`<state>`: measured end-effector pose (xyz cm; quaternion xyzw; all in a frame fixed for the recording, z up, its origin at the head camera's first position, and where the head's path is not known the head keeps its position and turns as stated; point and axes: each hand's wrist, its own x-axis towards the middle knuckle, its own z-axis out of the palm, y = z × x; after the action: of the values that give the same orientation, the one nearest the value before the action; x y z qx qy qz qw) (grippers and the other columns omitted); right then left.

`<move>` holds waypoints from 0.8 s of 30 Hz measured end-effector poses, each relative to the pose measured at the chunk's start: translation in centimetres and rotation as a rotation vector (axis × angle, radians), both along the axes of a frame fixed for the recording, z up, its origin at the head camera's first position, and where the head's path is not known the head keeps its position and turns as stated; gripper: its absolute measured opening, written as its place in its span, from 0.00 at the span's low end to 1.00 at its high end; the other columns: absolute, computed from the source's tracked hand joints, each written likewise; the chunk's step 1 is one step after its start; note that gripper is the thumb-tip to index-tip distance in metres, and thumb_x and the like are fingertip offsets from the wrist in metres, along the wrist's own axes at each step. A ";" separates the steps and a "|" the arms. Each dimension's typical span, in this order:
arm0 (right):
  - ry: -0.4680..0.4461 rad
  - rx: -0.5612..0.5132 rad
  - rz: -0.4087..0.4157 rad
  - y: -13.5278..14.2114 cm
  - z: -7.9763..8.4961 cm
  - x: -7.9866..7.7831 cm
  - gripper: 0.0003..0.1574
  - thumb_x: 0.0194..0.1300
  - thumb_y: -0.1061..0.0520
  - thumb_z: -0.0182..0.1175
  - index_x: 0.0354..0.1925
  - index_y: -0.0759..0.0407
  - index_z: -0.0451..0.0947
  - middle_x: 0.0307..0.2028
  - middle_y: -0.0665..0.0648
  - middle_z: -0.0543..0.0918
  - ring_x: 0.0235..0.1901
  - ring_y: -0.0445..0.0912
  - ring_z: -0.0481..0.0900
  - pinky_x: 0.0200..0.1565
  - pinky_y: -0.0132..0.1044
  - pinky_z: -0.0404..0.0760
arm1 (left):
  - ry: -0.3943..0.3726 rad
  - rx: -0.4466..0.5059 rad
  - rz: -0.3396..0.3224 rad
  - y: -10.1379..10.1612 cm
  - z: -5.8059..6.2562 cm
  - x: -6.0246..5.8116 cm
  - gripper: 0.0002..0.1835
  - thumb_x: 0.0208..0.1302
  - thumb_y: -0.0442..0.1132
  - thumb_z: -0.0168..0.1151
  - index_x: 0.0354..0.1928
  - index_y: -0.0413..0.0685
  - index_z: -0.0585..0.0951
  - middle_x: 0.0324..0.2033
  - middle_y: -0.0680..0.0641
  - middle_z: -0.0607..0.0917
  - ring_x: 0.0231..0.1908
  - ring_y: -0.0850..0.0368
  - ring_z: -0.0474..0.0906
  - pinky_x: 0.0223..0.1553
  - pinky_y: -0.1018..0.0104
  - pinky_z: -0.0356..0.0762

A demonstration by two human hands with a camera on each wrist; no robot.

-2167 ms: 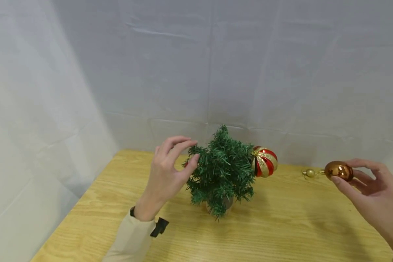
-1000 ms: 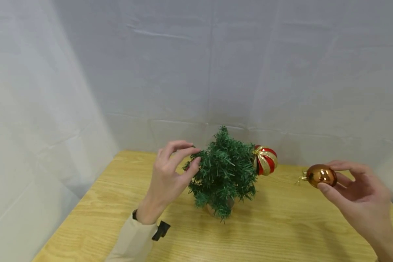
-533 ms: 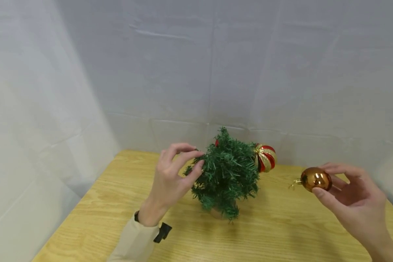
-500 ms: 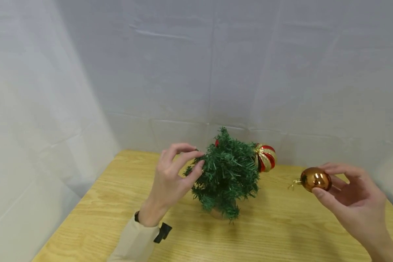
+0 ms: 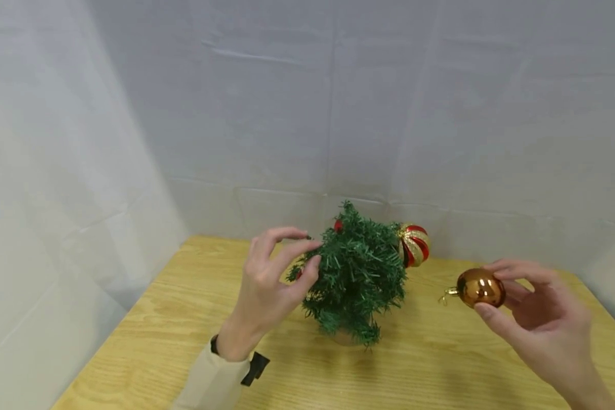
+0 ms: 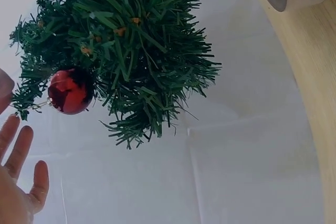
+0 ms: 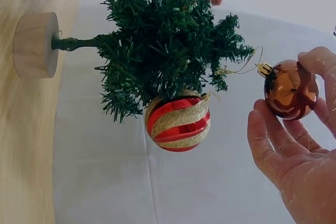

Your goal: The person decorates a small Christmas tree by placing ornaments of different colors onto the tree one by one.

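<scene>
A small artificial Christmas tree (image 5: 359,267) on a round wooden base (image 7: 34,45) stands on the table. My left hand (image 5: 269,285) pinches a branch tip on its left side between thumb and finger. Just beside those fingers hangs a shiny red bauble (image 6: 69,92). To the right of the tree, my right hand (image 5: 548,324) grips a copper-brown bauble (image 5: 480,287) between thumb and fingers, its gold cap and thread loop pointing at the branches. A larger red-and-gold striped bauble (image 5: 415,246) hangs on the tree's right side.
The wooden table (image 5: 159,341) runs under both hands. White sheeting (image 5: 266,125) rises behind it and along the left side. A second small red bauble (image 5: 339,226) shows near the treetop. A black strap piece (image 5: 255,369) sits at the left wrist.
My right hand has brought the copper-brown bauble leftward, closer to the tree. The tree has turned slightly and leans a little, with red baubles now showing. My left hand has shifted slightly right.
</scene>
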<state>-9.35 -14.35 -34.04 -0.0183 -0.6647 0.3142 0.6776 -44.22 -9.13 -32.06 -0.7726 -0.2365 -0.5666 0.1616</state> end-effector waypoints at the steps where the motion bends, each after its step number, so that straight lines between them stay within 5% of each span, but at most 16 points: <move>1: -0.003 0.005 -0.002 0.0 0.0 -0.1 0.28 0.49 0.89 0.61 0.50 0.93 0.65 0.55 0.71 0.79 0.59 0.56 0.79 0.52 0.34 0.85 | 0.000 0.008 -0.002 0.0 0.0 0.0 0.11 0.70 0.41 0.62 0.43 0.43 0.88 0.44 0.39 0.85 0.45 0.46 0.82 0.45 0.51 0.74; 13: -0.053 0.017 -0.010 0.0 -0.3 -1.7 0.29 0.50 0.87 0.64 0.50 0.92 0.65 0.56 0.71 0.78 0.57 0.54 0.82 0.54 0.34 0.84 | 0.074 0.150 -0.028 -2.1 0.7 2.0 0.09 0.71 0.39 0.60 0.40 0.47 0.89 0.42 0.45 0.84 0.41 0.52 0.82 0.40 0.58 0.73; 24: -0.127 0.020 -0.042 0.1 -0.6 -2.8 0.29 0.49 0.86 0.66 0.50 0.92 0.66 0.57 0.70 0.77 0.56 0.52 0.83 0.55 0.33 0.84 | 0.190 0.085 -0.131 -3.6 -0.1 3.8 0.09 0.69 0.38 0.61 0.41 0.53 0.90 0.44 0.49 0.86 0.43 0.58 0.82 0.46 0.59 0.76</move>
<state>-12.16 -14.25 -34.67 -0.0454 -0.7087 0.2915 0.6409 -40.46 -12.69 -32.17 -0.8291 -0.1448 -0.5098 0.1783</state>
